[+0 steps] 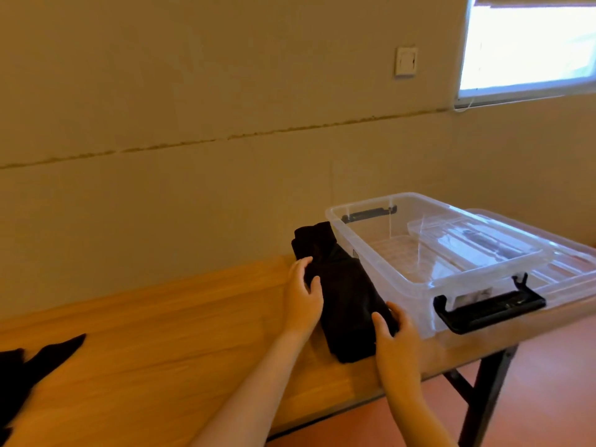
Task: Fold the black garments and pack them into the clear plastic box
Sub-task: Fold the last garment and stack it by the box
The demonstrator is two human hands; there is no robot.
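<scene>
— Forearms lowest in view; right hand (395, 333) pinches the near end of the folded black garment (346, 304), left hand (304, 293) grips its far flank.

— Axis?

— Six to eleven o'clock, on the table (167, 333). Clear plastic box (403, 275) touches it at three, nearer the right hand.

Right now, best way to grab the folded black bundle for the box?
Take the folded black garment at its two short ends, as the left hand and right hand do now. It lies long and narrow beside the clear box, so end grips probably keep the folds together for a sideways lift in.
</scene>
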